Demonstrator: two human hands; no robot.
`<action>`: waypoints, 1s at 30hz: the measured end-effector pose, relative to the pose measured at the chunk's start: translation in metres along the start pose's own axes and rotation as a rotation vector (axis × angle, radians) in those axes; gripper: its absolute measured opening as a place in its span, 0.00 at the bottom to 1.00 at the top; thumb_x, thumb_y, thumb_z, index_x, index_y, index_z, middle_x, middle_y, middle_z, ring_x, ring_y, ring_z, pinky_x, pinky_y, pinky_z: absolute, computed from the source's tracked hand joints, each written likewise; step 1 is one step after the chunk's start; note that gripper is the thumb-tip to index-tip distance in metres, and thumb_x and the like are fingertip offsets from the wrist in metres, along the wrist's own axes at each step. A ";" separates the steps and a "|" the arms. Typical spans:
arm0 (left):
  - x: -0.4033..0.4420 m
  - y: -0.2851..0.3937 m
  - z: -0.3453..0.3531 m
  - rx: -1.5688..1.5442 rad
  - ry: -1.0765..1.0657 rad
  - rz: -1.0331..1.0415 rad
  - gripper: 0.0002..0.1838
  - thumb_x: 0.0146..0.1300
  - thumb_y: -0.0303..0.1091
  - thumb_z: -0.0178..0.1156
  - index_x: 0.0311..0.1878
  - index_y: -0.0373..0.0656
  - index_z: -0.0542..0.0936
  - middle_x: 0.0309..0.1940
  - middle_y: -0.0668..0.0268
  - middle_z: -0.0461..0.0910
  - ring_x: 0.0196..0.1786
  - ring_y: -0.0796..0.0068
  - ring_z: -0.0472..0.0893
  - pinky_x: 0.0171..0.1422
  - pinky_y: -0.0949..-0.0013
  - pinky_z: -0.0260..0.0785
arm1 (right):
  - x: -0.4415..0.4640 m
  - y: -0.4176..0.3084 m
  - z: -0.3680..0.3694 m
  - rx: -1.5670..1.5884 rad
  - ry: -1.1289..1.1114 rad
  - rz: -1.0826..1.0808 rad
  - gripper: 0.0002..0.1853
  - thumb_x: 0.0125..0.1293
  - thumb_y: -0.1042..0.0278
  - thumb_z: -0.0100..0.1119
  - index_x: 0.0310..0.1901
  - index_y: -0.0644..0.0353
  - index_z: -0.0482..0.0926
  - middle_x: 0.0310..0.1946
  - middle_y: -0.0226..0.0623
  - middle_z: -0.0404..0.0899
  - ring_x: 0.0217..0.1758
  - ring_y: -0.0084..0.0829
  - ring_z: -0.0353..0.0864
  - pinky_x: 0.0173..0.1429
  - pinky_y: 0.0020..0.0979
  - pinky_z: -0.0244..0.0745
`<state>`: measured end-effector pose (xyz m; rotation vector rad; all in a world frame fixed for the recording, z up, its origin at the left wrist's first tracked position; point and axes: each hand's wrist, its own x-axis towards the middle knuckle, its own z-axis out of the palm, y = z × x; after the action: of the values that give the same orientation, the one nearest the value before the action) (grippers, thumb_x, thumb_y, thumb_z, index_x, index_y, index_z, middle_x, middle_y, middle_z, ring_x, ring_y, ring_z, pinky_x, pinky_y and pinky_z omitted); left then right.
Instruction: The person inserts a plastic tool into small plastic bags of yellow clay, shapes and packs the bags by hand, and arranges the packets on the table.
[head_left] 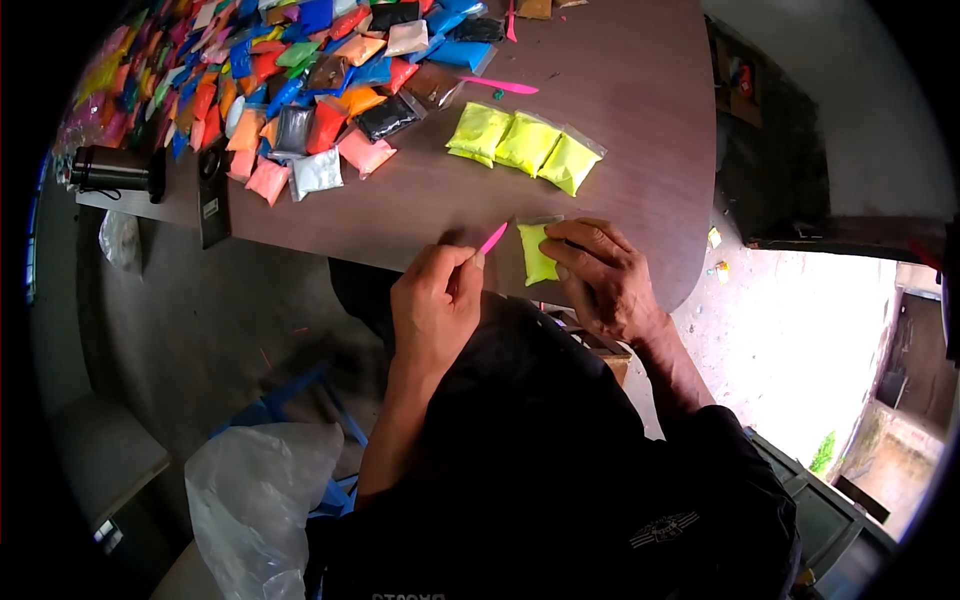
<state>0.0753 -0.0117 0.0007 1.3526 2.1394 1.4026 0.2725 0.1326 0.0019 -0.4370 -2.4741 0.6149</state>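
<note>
Between the finger and thumb of my left hand (438,295) is a small pink plastic knife (493,238), its blade pointing up and to the right. Just right of the blade lies a bright yellow clay-like packet (536,262) in a clear bag, near the table's front edge. My right hand (612,280) is closed on the right side of this packet, its fingertips partly covering it. Farther back on the table, a group of similar yellow packets (527,143) lies in an overlapping row.
A large pile of coloured packets (330,120) covers the table's (430,195) back left. Another pink knife (503,87) lies beside the pile. A dark flask (112,170) and a black-handled tool (212,200) sit at the left edge. A clear plastic bag (255,500) hangs below left.
</note>
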 end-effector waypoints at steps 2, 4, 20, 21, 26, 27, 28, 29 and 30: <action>-0.005 0.011 -0.004 -0.007 0.011 -0.005 0.05 0.69 0.26 0.73 0.42 0.39 0.85 0.31 0.55 0.84 0.28 0.56 0.84 0.32 0.61 0.75 | 0.003 -0.001 0.000 -0.011 0.000 0.003 0.18 0.61 0.74 0.72 0.54 0.58 0.88 0.55 0.39 0.85 0.53 0.43 0.85 0.57 0.40 0.85; -0.011 0.015 -0.002 -0.004 0.023 0.041 0.05 0.68 0.26 0.73 0.42 0.41 0.85 0.30 0.56 0.83 0.27 0.56 0.83 0.31 0.61 0.74 | 0.008 -0.005 0.003 -0.018 0.005 0.002 0.18 0.62 0.73 0.72 0.55 0.57 0.88 0.54 0.39 0.85 0.52 0.43 0.85 0.56 0.40 0.85; -0.016 -0.008 0.009 0.230 0.103 0.125 0.05 0.68 0.23 0.72 0.43 0.40 0.84 0.31 0.56 0.84 0.28 0.51 0.84 0.31 0.58 0.78 | 0.010 -0.011 0.020 -0.088 0.118 0.122 0.13 0.63 0.69 0.75 0.49 0.54 0.90 0.43 0.33 0.85 0.40 0.40 0.86 0.42 0.38 0.83; -0.016 -0.005 0.008 0.185 0.135 0.128 0.06 0.68 0.23 0.73 0.43 0.39 0.84 0.31 0.56 0.83 0.27 0.53 0.84 0.30 0.59 0.77 | 0.009 -0.010 0.020 -0.082 0.125 0.133 0.12 0.63 0.69 0.75 0.49 0.55 0.90 0.43 0.33 0.85 0.40 0.39 0.86 0.42 0.39 0.83; -0.030 0.010 0.020 0.112 0.002 0.135 0.06 0.68 0.25 0.74 0.42 0.42 0.84 0.31 0.57 0.83 0.29 0.52 0.85 0.33 0.59 0.78 | 0.011 -0.010 0.022 -0.064 0.146 0.140 0.12 0.63 0.69 0.76 0.48 0.54 0.91 0.42 0.32 0.85 0.40 0.39 0.86 0.42 0.38 0.83; -0.029 0.006 0.020 0.133 0.038 0.137 0.06 0.68 0.25 0.74 0.42 0.42 0.84 0.31 0.57 0.83 0.30 0.51 0.86 0.33 0.58 0.79 | 0.010 -0.010 0.021 -0.077 0.156 0.140 0.12 0.62 0.69 0.77 0.48 0.54 0.91 0.42 0.32 0.85 0.40 0.39 0.86 0.42 0.38 0.83; -0.025 0.000 0.020 0.154 0.075 0.142 0.06 0.68 0.25 0.73 0.43 0.41 0.84 0.32 0.56 0.84 0.31 0.50 0.86 0.34 0.57 0.79 | 0.009 -0.009 0.021 -0.080 0.157 0.143 0.12 0.62 0.69 0.77 0.48 0.54 0.91 0.42 0.32 0.85 0.40 0.39 0.86 0.42 0.38 0.83; -0.022 -0.004 0.018 0.166 0.114 0.146 0.05 0.68 0.25 0.73 0.42 0.41 0.84 0.32 0.56 0.84 0.31 0.48 0.86 0.33 0.56 0.79 | 0.009 -0.009 0.022 -0.082 0.162 0.135 0.11 0.62 0.69 0.77 0.47 0.54 0.91 0.42 0.32 0.85 0.40 0.39 0.86 0.41 0.38 0.83; -0.018 -0.006 0.013 0.215 0.128 0.130 0.05 0.68 0.25 0.73 0.42 0.41 0.85 0.31 0.55 0.83 0.30 0.49 0.85 0.33 0.57 0.78 | 0.010 -0.009 0.023 -0.083 0.167 0.124 0.11 0.62 0.69 0.77 0.47 0.54 0.91 0.41 0.31 0.85 0.40 0.39 0.87 0.41 0.38 0.83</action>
<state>0.0897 -0.0186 -0.0159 1.5420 2.3817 1.3717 0.2496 0.1218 -0.0064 -0.6514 -2.3319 0.5038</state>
